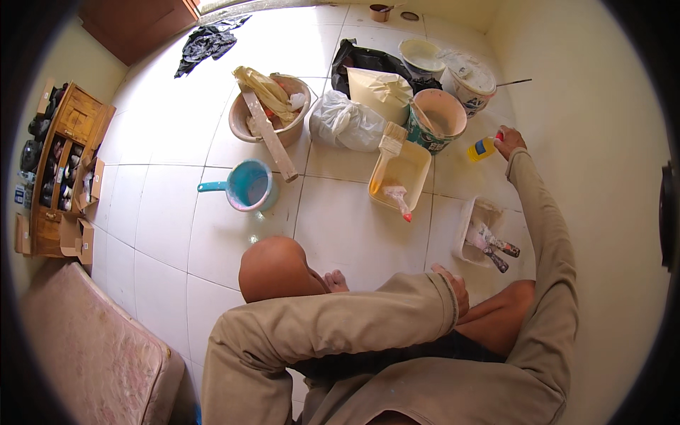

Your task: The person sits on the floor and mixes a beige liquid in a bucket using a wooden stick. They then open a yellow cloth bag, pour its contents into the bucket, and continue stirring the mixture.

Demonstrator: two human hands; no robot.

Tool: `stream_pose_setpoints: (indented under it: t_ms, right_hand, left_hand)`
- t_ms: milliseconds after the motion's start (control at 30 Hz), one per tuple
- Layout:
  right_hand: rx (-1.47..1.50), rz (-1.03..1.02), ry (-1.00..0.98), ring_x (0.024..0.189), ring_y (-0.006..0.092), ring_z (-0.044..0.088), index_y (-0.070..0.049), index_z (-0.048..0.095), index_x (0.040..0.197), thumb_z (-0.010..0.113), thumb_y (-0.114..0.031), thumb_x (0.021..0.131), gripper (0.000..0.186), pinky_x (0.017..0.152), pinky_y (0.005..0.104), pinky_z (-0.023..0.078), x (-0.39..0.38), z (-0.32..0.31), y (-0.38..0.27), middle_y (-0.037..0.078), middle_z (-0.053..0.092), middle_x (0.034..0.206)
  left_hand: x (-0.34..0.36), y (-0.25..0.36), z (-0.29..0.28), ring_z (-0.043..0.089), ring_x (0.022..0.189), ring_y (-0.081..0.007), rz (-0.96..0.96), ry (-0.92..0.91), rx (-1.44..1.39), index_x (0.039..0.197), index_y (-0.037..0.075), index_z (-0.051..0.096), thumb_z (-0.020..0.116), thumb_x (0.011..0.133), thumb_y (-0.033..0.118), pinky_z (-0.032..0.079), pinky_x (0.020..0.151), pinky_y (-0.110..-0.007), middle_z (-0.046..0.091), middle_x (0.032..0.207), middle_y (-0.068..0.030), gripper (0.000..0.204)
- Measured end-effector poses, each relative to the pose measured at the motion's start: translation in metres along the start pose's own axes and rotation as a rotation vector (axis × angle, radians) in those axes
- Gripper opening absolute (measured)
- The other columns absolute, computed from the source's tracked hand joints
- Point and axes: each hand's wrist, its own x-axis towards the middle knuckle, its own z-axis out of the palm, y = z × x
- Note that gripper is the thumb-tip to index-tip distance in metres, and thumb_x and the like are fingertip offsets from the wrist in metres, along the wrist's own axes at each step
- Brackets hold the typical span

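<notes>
My right hand [510,142], reaching forward by the right wall, is closed round the red top of a small yellow bottle [481,149] with a blue label. My left arm crosses my body, and my left hand [455,289] lies over my right leg with nothing seen in it; its fingers show only in part and look loose. Below the bottle sits a white tray [464,244] holding putty knives [489,241]. Left of that, a cream tray [418,185] bears a wide paintbrush [389,147] across its rim and a red-tipped brush [399,199].
Behind the trays stand a green paint bucket [449,117], a white bucket [467,81], a white bag [346,124] and a cream sack [375,91]. A blue dipper [248,185] and a basin [244,124] with a wooden board [268,134] are further left. A mattress [92,347] lies lower left.
</notes>
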Motion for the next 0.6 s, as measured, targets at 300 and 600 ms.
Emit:
stream_pose_setpoints:
  t_ms: [300,600]
  right_hand:
    - [-0.176,0.134,-0.050,0.109,0.0356,0.056,-0.010,0.042,0.132,0.055,-0.019,0.087,0.048,0.092,0.0435,0.048,0.020,0.038,0.020,0.020,0.051,0.123]
    - [-0.109,0.148,-0.091,0.116,0.0362,0.052,-0.013,0.024,0.147,0.056,-0.022,0.088,0.068,0.096,0.0421,0.045,0.016,0.029,0.010,0.019,0.041,0.135]
  left_hand:
    - [0.028,-0.025,0.021,0.063,0.082,-0.0231,-0.039,-0.013,-0.050,0.099,0.015,0.067,0.067,0.079,0.031,0.044,0.065,-0.037,0.062,0.088,-0.0072,0.025]
    - [0.039,-0.024,-0.002,0.064,0.095,-0.0275,-0.009,-0.347,-0.129,0.105,0.009,0.068,0.088,0.044,0.035,0.048,0.074,-0.044,0.062,0.108,-0.0103,0.069]
